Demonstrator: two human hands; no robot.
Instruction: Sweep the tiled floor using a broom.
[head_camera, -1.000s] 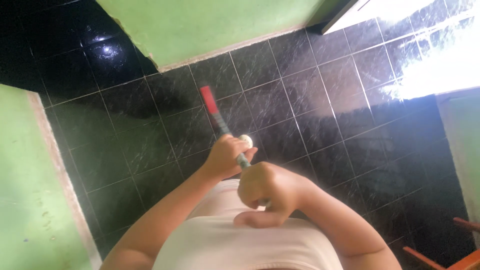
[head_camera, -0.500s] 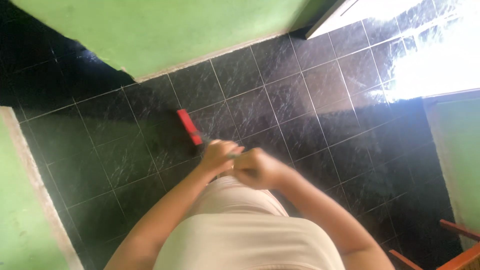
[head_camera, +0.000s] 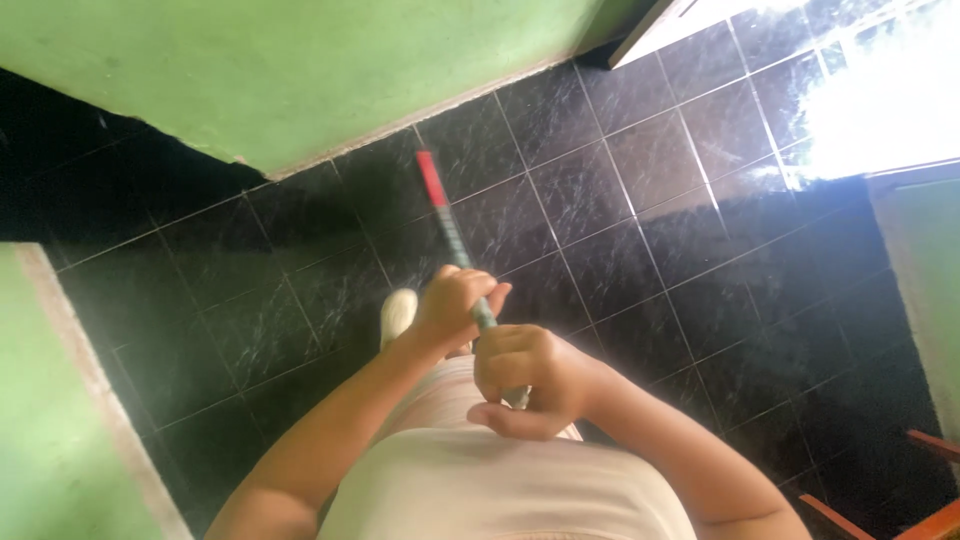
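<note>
Both of my hands grip a long thin handle (head_camera: 452, 235) with a red end and a dark-and-grey shaft. It points away from me over the black tiled floor (head_camera: 640, 240). My left hand (head_camera: 452, 305) closes round the shaft higher up. My right hand (head_camera: 530, 378) closes round its lower part, close to my pale top. A pale shoe toe (head_camera: 397, 312) shows just left of my left hand. The handle's lower end is hidden behind my hands and body.
A green wall (head_camera: 300, 70) with a pale skirting runs across the top. Another green wall (head_camera: 50, 420) stands at the left. Bright light floods a doorway (head_camera: 880, 90) at the top right. An orange wooden chair frame (head_camera: 920, 500) sits at the bottom right corner.
The handle has swung from pointing left-forward to more upright and forward, with more of it showing. My hands have moved apart along it. A shoe toe has come into view.
</note>
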